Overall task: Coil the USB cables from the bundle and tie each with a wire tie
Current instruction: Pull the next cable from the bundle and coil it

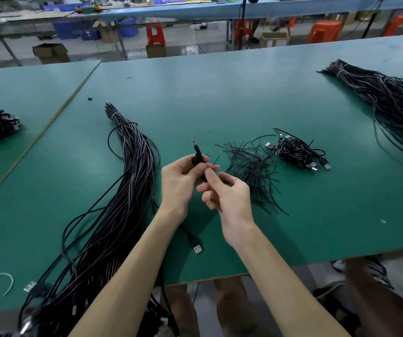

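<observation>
Green matting covers the factory work table (pixel 220 93), with orange stools and blue crates across the aisle behind. Progress looks early: only a small heap of coiled cables (pixel 298 152) lies finished at right, just beside the scattered wire ties (pixel 251 171). The bundle (pixel 127 178) on the left is thick with cables, and a second bundle (pixel 390 100) waits at the far right. The left hand (pixel 181 181) grips one USB cable (pixel 196 154) above the table's middle, fingers curled round it. The right hand (pixel 227 195) pinches the same cable just below, between thumb and forefinger; whether a tie sits in that pinch I cannot tell. The cable's plug end stands nearly upright, its long axis leaning slightly left and its metal tip pointing up and away. A loose USB plug (pixel 197 248) lies flat beside the left forearm, tip toward the person; if it is this cable's other end, coiling has barely begun
</observation>
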